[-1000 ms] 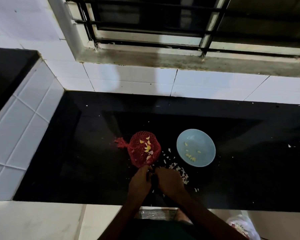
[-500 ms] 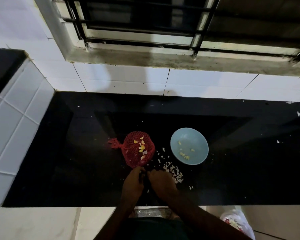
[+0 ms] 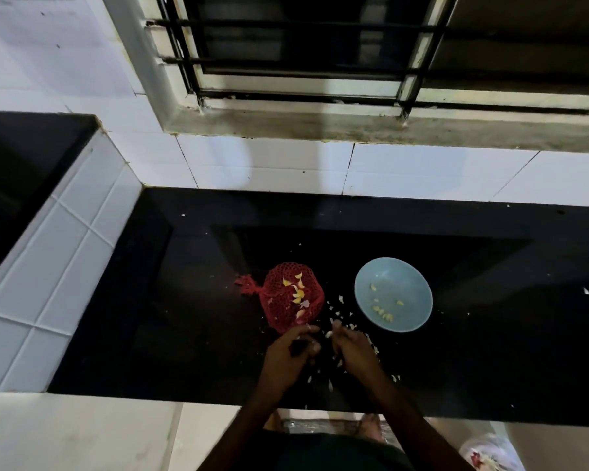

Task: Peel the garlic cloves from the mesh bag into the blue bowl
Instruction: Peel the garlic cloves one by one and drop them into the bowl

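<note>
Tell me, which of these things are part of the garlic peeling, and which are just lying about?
In the job: red mesh bag, blue bowl, peeled cloves inside it, left hand, right hand pinching a pale clove.
Lying about: peel scraps on the black counter, plastic bag on the floor, barred window.

Black countertop (image 3: 184,300), white wall tiles (image 3: 422,171), barred window (image 3: 320,45), plastic bag (image 3: 490,452)

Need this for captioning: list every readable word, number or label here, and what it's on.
Sheet of paper, top left: faint lines of print near its top edge, too blurred to read.
Blue bowl, red mesh bag, white plastic bag: no writing visible.
</note>
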Demonstrator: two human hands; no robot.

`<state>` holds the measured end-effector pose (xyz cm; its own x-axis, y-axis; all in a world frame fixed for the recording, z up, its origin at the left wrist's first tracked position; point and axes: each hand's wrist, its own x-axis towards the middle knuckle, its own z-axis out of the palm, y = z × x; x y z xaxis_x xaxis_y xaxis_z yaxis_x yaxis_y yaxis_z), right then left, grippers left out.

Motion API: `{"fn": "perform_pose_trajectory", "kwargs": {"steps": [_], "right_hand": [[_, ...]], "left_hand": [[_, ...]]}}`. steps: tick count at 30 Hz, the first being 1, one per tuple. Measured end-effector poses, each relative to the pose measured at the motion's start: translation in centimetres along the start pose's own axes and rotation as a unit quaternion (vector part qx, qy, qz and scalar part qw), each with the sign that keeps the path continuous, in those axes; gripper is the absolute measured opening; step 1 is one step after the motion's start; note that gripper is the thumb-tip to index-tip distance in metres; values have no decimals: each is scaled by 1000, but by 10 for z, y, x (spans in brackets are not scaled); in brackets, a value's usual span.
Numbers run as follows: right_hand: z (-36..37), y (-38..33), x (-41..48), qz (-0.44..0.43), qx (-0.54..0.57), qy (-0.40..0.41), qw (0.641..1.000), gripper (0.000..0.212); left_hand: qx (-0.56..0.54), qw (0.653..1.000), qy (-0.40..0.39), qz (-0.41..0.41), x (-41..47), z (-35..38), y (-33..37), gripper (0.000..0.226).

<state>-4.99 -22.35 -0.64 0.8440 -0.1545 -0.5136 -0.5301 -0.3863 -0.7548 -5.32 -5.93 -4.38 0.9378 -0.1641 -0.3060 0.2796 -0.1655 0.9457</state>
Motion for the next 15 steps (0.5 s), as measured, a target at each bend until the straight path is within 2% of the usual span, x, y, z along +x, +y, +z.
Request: {"fn": "perform_pose_trajectory", "kwargs": {"steps": [2,3,6,11,15], "right_hand": [[-5,-11,-14,42,170,-23,984,51],[-8,-14,-19,51,217,-37,974,45],[-13,-12,-28,40,272,-54,960,36],[-27,-6,-23,-98,231,-67,966,67],[-55,-8,-30,-248,157,24,956,34]], "left_hand": [[-45,999,-11,21,1,7,13,30],[-56,998,-11,31,1,12,21,28],[-70,995,20,63,0,25,42,19],[-77,992,62,77,1,39,58,12],[-95,993,40,62,-1,48,78,13]]}}
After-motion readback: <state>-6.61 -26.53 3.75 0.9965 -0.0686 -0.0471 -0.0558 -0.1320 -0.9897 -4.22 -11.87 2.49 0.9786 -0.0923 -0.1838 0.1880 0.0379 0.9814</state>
